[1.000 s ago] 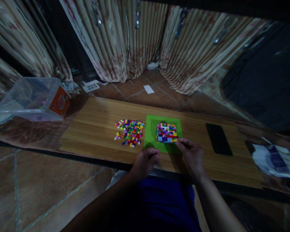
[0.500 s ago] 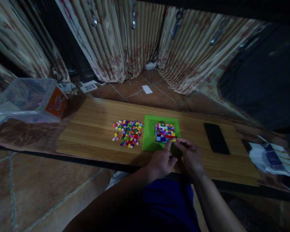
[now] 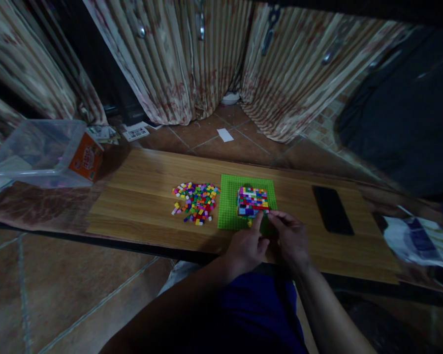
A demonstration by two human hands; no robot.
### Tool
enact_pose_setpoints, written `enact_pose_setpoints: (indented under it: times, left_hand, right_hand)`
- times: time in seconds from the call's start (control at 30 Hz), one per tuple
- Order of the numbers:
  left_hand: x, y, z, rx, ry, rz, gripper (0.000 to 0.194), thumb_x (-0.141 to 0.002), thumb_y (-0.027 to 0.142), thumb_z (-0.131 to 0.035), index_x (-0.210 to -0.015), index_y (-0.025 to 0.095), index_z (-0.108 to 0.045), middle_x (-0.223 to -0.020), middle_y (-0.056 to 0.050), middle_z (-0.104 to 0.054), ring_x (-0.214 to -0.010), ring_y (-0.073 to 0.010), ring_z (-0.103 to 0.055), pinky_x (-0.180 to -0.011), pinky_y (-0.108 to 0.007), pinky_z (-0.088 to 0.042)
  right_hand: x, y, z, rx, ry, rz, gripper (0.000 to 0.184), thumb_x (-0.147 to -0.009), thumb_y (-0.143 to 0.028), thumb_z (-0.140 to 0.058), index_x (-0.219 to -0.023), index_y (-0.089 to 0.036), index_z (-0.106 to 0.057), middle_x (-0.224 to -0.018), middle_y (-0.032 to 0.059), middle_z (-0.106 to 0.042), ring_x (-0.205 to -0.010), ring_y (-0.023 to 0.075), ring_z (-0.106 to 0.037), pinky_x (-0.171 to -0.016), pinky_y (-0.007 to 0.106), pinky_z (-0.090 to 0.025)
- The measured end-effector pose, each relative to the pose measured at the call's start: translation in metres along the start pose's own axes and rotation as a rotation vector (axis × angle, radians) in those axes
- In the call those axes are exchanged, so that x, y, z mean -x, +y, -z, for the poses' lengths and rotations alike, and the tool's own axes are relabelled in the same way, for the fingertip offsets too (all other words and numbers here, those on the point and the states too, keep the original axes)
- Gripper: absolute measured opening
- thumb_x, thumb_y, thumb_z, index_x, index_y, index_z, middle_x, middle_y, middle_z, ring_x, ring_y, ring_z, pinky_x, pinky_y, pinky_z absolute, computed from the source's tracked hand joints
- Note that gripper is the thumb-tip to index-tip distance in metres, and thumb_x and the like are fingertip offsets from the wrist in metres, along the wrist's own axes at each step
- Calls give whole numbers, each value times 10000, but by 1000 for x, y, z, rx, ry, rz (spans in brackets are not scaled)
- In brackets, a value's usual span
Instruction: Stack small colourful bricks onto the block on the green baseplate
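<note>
A green baseplate (image 3: 230, 201) lies on the wooden board, with a multicoloured brick block (image 3: 252, 201) built on it. Both my hands meet at the block's near edge. My left hand (image 3: 246, 247) points its index finger up at the block's front, close to a small yellow brick (image 3: 249, 223) on the plate. My right hand (image 3: 290, 237) has its fingers curled with the tips at the block's front right corner. Whether either hand pinches a brick is too dark and small to tell. A pile of loose coloured bricks (image 3: 195, 201) lies left of the plate.
The wooden board (image 3: 143, 196) spans a dark table over a tiled floor. A black phone (image 3: 332, 210) lies right of the plate, papers (image 3: 419, 241) further right. A clear plastic tub (image 3: 40, 152) with an orange label sits at far left. Striped curtains (image 3: 192, 59) hang behind.
My left hand moved right from the plate's near left corner to join the right hand at the block's front edge. A small yellow brick now shows on the plate by the left fingertip.
</note>
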State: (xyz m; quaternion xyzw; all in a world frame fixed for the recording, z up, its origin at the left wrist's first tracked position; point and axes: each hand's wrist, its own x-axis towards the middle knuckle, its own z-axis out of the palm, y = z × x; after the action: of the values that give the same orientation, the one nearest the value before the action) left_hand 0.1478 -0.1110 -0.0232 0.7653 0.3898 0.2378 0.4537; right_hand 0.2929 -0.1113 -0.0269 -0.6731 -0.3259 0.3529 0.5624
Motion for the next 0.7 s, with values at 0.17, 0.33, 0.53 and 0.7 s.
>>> enact_pose_setpoints:
  times: [0.17,0.33,0.53,0.7]
  left_hand:
    - [15,-10,18,134,87,142,567,-886,216,-456,-1447,198,-371,-696,26,-661,-594,-148,-597,-638,-267,-480]
    - [25,-16,25,211,172,197,475,-884,232,-503,-1354,167,-471,-700,17,-660,-634,-146,-611,-639,-253,-471]
    - [22,-19,22,230,181,222,448,-858,193,-521,-1306,186,-523,-787,-16,-708,-714,-175,-661,-687,-283,-508]
    - [22,-18,22,221,175,225,417,-866,205,-523,-1282,194,-552,-808,-24,-719,-737,-181,-675,-699,-289,-528]
  right_hand:
    - [12,0,11,241,-3,126,277,-739,-450,-716,-861,-201,-717,-873,54,-738,-811,214,-675,-764,363,-513]
    - [32,0,1,615,-163,340,296,-837,-472,-610,-922,-211,-721,-938,87,-703,-868,241,-641,-790,382,-486]
    - [35,8,-24,830,-83,449,303,-866,-471,-567,-918,-216,-720,-905,93,-672,-903,260,-596,-833,406,-447]
    - [35,6,-17,748,-149,436,304,-915,-434,-499,-900,-208,-702,-900,88,-680,-871,244,-606,-813,390,-455]
